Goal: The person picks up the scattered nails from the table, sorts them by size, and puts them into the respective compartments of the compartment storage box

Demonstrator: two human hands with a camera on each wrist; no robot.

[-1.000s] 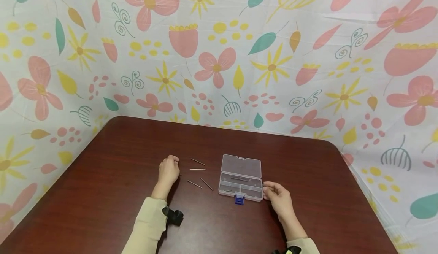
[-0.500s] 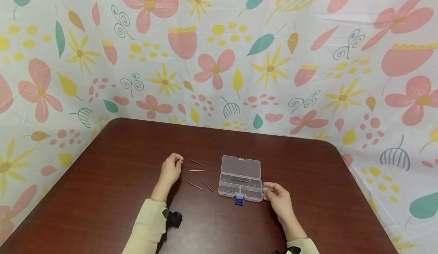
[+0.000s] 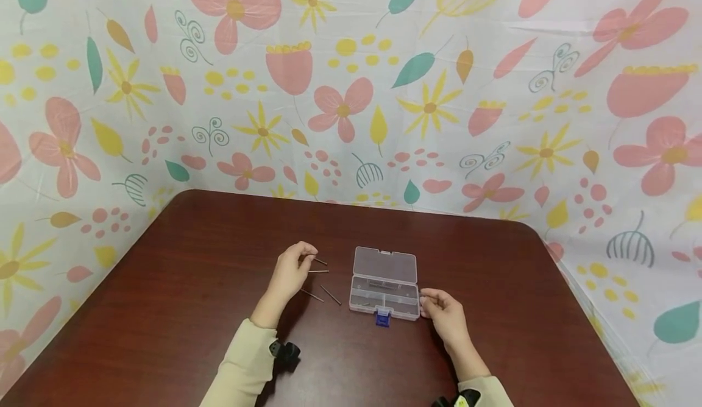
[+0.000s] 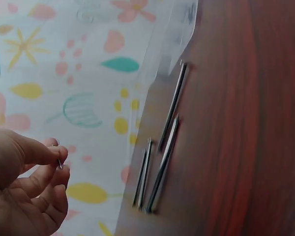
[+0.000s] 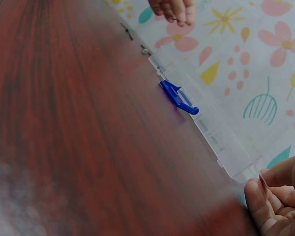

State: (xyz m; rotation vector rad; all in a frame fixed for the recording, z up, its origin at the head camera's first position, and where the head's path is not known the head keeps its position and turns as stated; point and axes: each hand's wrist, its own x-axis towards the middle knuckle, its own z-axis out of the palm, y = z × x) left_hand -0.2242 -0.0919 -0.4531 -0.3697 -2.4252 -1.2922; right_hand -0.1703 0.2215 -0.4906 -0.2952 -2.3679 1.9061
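My left hand (image 3: pixel 290 270) is raised over the table, left of the box, thumb and fingertips pinching a nail (image 4: pixel 60 163); only a short bit of its metal shows. Below it lie several loose nails (image 3: pixel 331 295), pointing different ways. The clear plastic box (image 3: pixel 351 307) stands with its lid (image 3: pixel 385 265) tipped back. Dividers split it into compartments, and some nails (image 3: pixel 384 284) lie inside. A blue latch (image 5: pixel 177 97) hangs at its front edge. At the box's right end, my right hand (image 3: pixel 446 318) grips the side between thumb and fingers.
Everything is on a dark red-brown wooden table (image 3: pixel 219 224). A white cloth (image 3: pixel 340 169) printed with flowers and leaves hangs behind the table and along its sides. Black wrist cameras (image 3: pixel 285 352) are strapped over the beige sleeves.
My left hand has moved right and slightly away from me with the nail, now overlapping the ends of nails on the table. My right hand and the box have stayed put.
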